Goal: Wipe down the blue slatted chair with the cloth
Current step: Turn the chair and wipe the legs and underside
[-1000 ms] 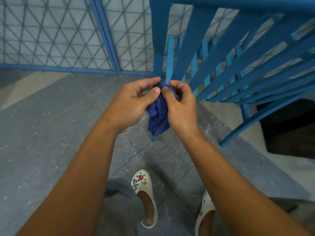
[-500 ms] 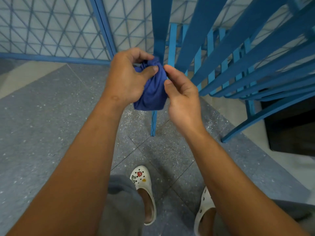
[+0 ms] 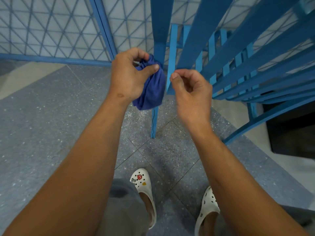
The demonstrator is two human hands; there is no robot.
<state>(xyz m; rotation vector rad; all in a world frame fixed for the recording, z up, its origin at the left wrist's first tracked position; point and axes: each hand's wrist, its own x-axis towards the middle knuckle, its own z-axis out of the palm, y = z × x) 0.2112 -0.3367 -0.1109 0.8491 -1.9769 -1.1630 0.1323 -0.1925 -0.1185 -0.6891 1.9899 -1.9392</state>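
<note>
The cloth [image 3: 151, 89], dark blue and bunched into a loose bundle, hangs from the left hand [image 3: 129, 74]. The thumb presses it from the front and the curled fingers close over its gathered top, so the lower folds drop free below the palm. The bundle lies in front of the near leg of the blue slatted chair [image 3: 238, 53]; whether it touches the leg cannot be told.

The right hand [image 3: 190, 92] is just beside the cloth, on its right, with a narrow gap between them. Its fingers are curled inward and hold nothing; the thumb tip and the first finger point toward the cloth. This hand is in front of the lower ends of the slats.

The chair fills the upper right of the view. Its slats run in parallel and diagonally, with open gaps between them. The near leg comes down to the grey speckled floor [image 3: 51, 125], between the two forearms.

To the left of the chair the floor is open up to the blue lattice panel [image 3: 51, 28]. Below, two white clogs [image 3: 143, 184] stand on the floor tiles. At the right edge a dark mat [image 3: 293, 133] lies behind the chair's lower rail.
</note>
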